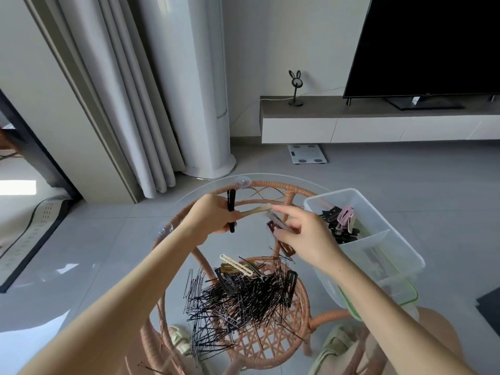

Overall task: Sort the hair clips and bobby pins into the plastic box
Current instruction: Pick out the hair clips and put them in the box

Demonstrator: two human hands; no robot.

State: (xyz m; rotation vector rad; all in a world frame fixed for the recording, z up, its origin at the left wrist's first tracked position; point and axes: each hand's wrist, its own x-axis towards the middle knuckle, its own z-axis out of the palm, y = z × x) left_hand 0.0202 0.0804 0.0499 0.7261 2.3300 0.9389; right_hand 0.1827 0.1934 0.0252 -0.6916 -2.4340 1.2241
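Note:
A heap of black bobby pins [238, 296] lies on the round glass tabletop [108, 266], with a cream clip [236, 265] and black clips [291, 284] on top. My left hand [212, 216] grips a long black hair clip [231, 209] and a beige clip [254, 211] above the table's far side. My right hand [303, 235] pinches a grey clip [277, 220] beside it; a dark red clip [285, 246] shows under the fingers. The clear plastic box [378, 220] stands at the right, with black and pink clips [341, 221] in its far compartment.
The glass top rests on a woven rattan frame [270, 345]. Beyond are a white tower unit [208, 104], curtains [130, 104], a floor scale [307, 154] and a TV [427, 47] on a low cabinet. My sandalled feet [335, 345] show below the glass.

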